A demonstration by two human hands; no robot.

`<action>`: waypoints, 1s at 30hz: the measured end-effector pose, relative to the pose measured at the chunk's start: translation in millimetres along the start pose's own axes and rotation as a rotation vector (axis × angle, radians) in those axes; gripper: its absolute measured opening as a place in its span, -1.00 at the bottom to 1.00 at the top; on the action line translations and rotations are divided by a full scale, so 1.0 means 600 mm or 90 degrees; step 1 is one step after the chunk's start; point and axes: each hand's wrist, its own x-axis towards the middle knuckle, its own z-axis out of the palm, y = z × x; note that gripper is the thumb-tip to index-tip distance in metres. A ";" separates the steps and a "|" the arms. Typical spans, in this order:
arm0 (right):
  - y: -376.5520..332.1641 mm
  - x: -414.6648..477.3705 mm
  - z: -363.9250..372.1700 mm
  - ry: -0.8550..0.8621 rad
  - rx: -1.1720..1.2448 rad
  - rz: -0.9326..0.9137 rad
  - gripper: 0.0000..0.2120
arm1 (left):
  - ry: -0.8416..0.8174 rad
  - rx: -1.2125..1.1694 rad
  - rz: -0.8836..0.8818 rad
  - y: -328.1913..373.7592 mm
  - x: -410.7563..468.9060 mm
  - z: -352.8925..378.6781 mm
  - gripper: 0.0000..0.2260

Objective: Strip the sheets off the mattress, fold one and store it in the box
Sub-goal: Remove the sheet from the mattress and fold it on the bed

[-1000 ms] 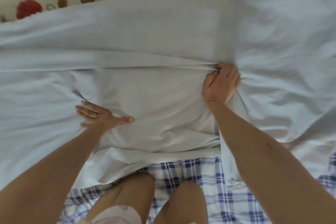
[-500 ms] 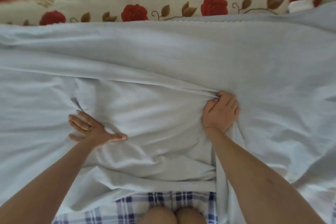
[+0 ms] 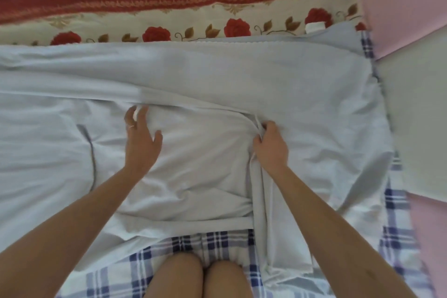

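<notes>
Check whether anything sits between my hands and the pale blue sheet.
Nothing visible does. The right hand grips a bunched fold of the pale blue sheet; the left hand spreads open right over it.

The top sheet (image 3: 266,75) lay over the under sheet (image 3: 217,242), which showed before my knees (image 3: 179,273) and along the right. On it my left hand (image 3: 141,139) rested left of my right hand (image 3: 272,146), which gripped a fold. Behind lay the bedspread (image 3: 169,17).

Bright, soft, even light, with faint shadows in the folds of the sheet (image 3: 242,75). Slight motion blur on the left hand (image 3: 141,139). Wide-angle bending toward the edges.
</notes>
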 end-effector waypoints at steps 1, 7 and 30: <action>0.008 -0.001 -0.014 -0.048 -0.003 0.043 -0.61 | -0.038 0.014 0.043 0.019 0.019 0.011 -0.42; 0.042 -0.018 -0.072 -0.252 -0.045 -0.002 -0.70 | -0.198 0.143 0.080 0.107 0.105 0.060 -0.77; 0.019 -0.014 -0.083 0.068 -0.362 -0.062 -0.16 | -0.241 0.107 0.026 0.203 0.197 0.086 -0.62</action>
